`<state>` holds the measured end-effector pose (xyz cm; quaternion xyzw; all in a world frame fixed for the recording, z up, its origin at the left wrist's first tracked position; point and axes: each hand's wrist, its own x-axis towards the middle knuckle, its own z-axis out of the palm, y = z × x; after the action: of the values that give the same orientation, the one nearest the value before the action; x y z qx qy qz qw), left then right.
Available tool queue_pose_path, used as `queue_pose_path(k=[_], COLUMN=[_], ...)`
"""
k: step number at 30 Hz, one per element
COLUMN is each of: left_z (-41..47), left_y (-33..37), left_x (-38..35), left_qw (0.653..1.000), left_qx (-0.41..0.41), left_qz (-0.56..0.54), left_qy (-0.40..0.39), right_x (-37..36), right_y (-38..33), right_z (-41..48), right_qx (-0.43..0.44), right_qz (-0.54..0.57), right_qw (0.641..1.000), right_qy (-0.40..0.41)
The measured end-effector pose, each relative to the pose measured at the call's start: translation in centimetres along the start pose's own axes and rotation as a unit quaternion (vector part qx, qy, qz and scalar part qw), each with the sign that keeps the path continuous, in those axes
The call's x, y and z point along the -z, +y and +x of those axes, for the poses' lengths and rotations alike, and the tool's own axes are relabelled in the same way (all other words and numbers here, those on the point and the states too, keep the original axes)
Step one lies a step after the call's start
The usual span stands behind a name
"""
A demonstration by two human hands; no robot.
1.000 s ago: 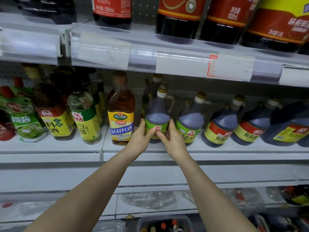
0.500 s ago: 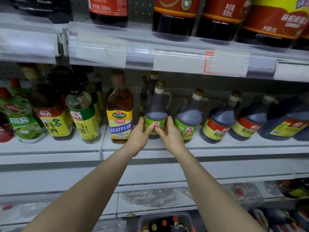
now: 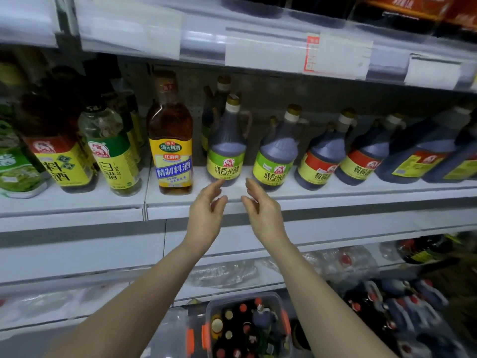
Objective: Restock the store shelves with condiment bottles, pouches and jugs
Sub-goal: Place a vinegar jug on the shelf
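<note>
Both hands, left [image 3: 206, 213] and right [image 3: 263, 213], hung released before a rounded, handled, green-labelled plastic vinegar jug [image 3: 227, 148] on the smooth white shelf [image 3: 335, 195].

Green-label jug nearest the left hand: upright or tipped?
Upright. The jug stands base-down on the shelf, cap on top.

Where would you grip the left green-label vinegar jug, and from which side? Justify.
On the left green-label jug, probably the loop handle, from the front right: it juts toward the neighbouring jug, where a gap shows, while the amber bottle stands close on its left.
</note>
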<state>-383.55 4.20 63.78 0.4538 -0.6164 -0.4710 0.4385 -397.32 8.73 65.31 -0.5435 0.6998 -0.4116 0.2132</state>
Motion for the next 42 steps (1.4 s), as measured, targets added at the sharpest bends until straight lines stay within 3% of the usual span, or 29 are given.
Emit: queue_pose_path(k=[8, 18, 23, 34, 42], left_z=[-6.7, -16.6, -22.6, -28.7, -29.2], left_y=[-1.4, -5.3, -8.9, -18.9, -30.8], left_x=[-3.1, -12.9, -17.0, -18.7, -20.7], left_qw=[0.999, 0.989, 0.973, 0.936, 0.917], left_qx=[0.016, 0.134, 0.220, 0.340, 0.394], left_qz=[0.040, 0.043, 0.038, 0.078, 0.062], left_qy=[-0.011, 0.050, 0.064, 0.045, 0.004], right_x=[2.3, 8.8, 10.0, 5.5, -1.3], right_y=[5.6, 17.0, 22.9, 33.1, 43.9], right_z=[-5.0, -10.6, -15.2, -21.4, -24.7], right_qx=[0.013, -0.018, -0.074, -0.182, -0.235], right_qz=[0.008, 0.013, 0.015, -0.002, -0.037], right_qw=[0.999, 0.986, 0.973, 0.952, 0.936], right_qy=[-0.048, -0.167, -0.216, -0.245, -0.258])
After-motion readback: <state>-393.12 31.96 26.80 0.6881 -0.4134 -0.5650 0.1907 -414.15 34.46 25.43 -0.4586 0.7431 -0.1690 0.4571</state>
